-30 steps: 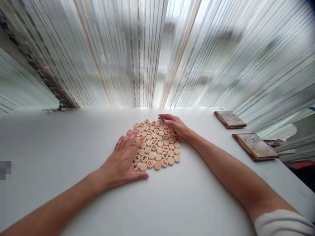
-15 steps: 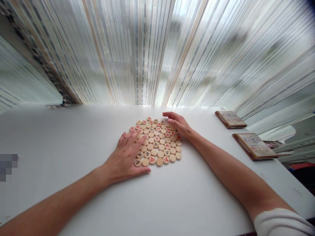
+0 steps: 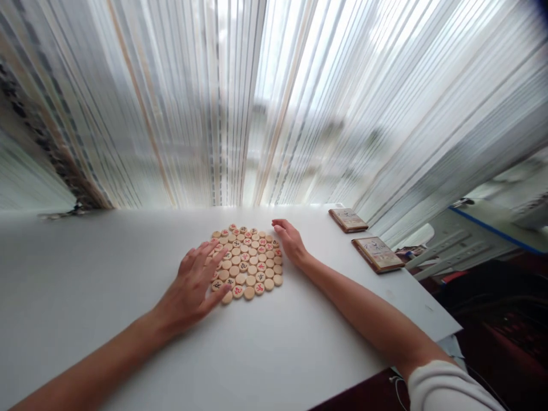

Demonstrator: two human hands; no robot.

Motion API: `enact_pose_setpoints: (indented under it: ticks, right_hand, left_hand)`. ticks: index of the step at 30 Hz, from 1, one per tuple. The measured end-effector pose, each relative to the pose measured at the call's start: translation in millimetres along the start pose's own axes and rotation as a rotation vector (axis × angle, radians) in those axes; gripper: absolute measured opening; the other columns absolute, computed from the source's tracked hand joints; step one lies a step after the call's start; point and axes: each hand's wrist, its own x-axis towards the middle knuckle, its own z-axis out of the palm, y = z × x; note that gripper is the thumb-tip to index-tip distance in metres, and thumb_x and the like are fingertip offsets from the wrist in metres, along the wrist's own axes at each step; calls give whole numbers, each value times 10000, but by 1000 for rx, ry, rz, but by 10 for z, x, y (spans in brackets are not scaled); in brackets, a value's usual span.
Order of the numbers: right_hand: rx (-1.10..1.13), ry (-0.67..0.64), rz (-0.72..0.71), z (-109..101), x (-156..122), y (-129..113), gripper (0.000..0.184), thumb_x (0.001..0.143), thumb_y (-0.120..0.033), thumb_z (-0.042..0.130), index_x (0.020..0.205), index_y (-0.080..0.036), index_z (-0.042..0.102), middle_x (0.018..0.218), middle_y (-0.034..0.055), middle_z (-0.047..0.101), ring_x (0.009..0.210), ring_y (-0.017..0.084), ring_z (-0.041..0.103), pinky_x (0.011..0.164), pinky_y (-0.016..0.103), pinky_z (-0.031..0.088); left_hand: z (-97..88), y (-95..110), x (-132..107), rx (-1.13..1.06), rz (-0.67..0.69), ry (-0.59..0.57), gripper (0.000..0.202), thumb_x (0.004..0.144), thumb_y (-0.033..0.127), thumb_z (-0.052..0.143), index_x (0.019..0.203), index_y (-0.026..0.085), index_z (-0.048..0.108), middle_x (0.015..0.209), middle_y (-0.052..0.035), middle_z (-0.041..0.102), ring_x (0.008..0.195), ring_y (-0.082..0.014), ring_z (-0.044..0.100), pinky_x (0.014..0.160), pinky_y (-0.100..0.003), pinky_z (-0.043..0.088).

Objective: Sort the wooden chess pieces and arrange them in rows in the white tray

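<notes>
Several round wooden game discs (image 3: 248,260), some marked in red or black, lie flat in a tight cluster on a white table (image 3: 107,274). My left hand (image 3: 192,285) rests open against the cluster's left side, fingers stretched over the nearest discs. My right hand (image 3: 290,242) lies open along the cluster's right edge, fingers together and pointing away from me. Neither hand holds anything.
Two brown-framed flat boxes (image 3: 347,220) (image 3: 377,254) lie near the table's right edge. Striped sheer curtains (image 3: 274,103) hang behind the table. To the right, past the table edge, are white furniture and a dark floor.
The camera view has swung right and back, so the table's right edge shows. Both hands stay at the sides of the disc cluster, which looks slightly more compact.
</notes>
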Motion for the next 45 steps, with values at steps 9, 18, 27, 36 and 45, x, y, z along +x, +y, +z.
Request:
enact_pose_setpoints:
  ticks: [9,18,27,36,45]
  right_hand:
    - [-37,-64,26,-425,-821,-83,312,916,-394,682,1182,-231,704,1224,111,750,1099,293,713,998,491,579]
    - [0,-49,12,-532,-915,-80,269,956,-345,629,1192,-230,687,1106,93,790,1010,245,758,910,407,617]
    - [5,-129,97,-703,-962,-118,252,977,-427,639,1048,-214,753,960,84,798,867,252,745,760,371,594]
    - [8,-130,151,-683,-935,-37,323,977,-500,642,1040,-207,762,937,85,801,870,258,761,802,383,610]
    - [-78,-139,96,-633,-970,-126,305,1001,-458,611,1003,-193,763,866,72,783,757,217,700,680,322,535]
  left_hand:
    - [-199,545,568,-324,-33,41,277,1022,390,553,1093,201,743,1159,-100,749,1114,-270,695,994,-417,538]
    - [433,1395,477,-319,289,-84,263,948,211,529,688,189,568,577,15,604,468,-123,519,501,-292,287]
    - [545,1378,243,-146,506,-226,219,927,275,568,724,199,590,624,-5,674,460,-173,595,449,-332,285]
    - [537,1389,270,-103,513,-345,225,948,338,581,796,197,669,689,-31,724,526,-220,677,436,-350,364]
    - [513,1397,284,-105,487,-385,223,959,344,587,827,189,679,713,-43,737,550,-214,680,471,-321,411]
